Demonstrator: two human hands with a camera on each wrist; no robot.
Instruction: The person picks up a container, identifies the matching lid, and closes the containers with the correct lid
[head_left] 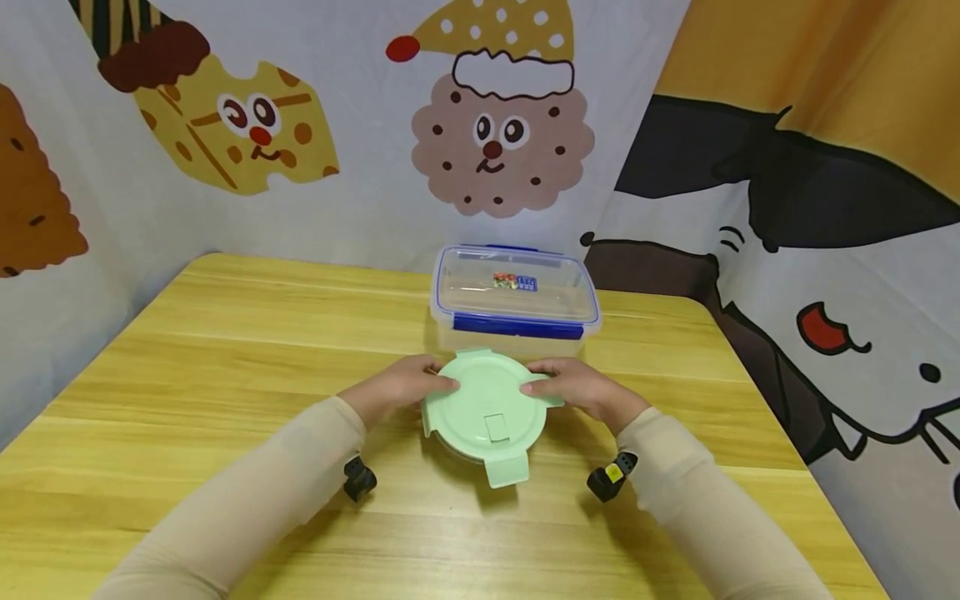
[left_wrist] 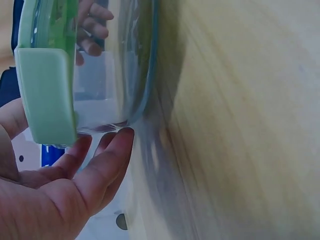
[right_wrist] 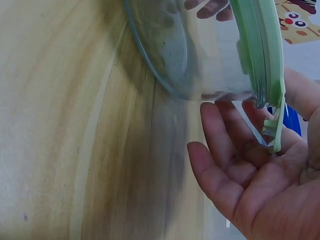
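Note:
A round glass food container [left_wrist: 95, 95] with a pale green snap lid [head_left: 491, 400] is between my two hands in the middle of the table. My left hand [head_left: 401, 387] grips its left side, the thumb on the lid's rim and the fingertips against the glass. On the opposite side my right hand [head_left: 588, 390] holds it likewise, thumb on top. The right lid flap [right_wrist: 272, 132] sticks outward beside the right palm, while the left flap [left_wrist: 47, 95] lies down along the glass. The front flap [head_left: 507, 470] points outward. Whether the base touches the table cannot be told.
Just behind stands a clear rectangular plastic box [head_left: 517, 287] with blue clips and a blue-edged lid. The wooden table [head_left: 225, 350] meets a cartoon-printed cloth [head_left: 360, 225] at the back and sides.

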